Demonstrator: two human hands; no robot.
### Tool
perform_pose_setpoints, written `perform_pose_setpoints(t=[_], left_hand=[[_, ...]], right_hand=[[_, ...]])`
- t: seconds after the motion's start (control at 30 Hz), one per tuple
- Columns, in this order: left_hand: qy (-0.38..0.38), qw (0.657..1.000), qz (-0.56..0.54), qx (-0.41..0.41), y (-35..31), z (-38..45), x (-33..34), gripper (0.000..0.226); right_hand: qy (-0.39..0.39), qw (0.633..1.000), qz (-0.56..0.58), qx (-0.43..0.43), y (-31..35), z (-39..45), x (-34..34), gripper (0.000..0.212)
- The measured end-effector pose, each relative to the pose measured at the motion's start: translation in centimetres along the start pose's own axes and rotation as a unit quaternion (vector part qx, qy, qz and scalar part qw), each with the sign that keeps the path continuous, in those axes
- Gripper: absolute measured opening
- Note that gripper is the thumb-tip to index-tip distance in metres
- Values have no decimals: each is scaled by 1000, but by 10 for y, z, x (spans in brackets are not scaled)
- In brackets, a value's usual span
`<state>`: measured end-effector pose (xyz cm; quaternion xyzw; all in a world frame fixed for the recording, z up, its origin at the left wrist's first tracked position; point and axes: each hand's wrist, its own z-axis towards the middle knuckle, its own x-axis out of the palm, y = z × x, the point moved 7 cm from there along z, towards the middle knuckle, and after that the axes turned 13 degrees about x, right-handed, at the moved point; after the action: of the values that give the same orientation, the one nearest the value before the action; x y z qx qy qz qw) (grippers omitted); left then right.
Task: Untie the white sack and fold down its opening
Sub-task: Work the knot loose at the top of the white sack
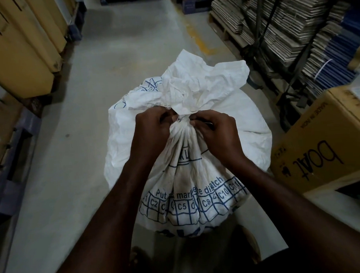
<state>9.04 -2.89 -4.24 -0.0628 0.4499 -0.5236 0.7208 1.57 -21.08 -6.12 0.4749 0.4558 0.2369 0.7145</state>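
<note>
White sack (247,120) neck pinched by both hands (151,127).

The sack (188,148) stands on the floor (72,163) between the left hand (153,127) and right hand (216,132), which meet at its tied neck (182,120). A carton (321,143) sits right of the right hand; stacked cardboard (294,26), seemingly flattened, lies beyond it.

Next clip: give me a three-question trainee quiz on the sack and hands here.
1. True or false: the white sack is already open at the neck.
2. The left hand and right hand both work at: A) the tied neck B) the base C) the printed grid.
3. What word is printed on the cardboard box on the person's right?

Key: 1 false; 2 A; 3 boAt.
</note>
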Motion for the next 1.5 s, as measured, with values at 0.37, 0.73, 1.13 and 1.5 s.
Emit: perform_pose_setpoints(t=[0.37,0.73,1.13,1.5], left_hand=[[45,998,-45,-23,-10,6,-3,19],[159,987,-28,-8,-75,4,-21,5],[122,945,-300,-39,-177,-21,-22,47],[19,923,-369,-109,-161,-30,-17,21]], right_hand=[[9,979,192,63,-6,-2,-44,8],[-31,958,283,-14,38,-41,-113,13],[92,929,354,59,59,-75,-115,34],[164,939,295,68,53,-94,-120,24]])
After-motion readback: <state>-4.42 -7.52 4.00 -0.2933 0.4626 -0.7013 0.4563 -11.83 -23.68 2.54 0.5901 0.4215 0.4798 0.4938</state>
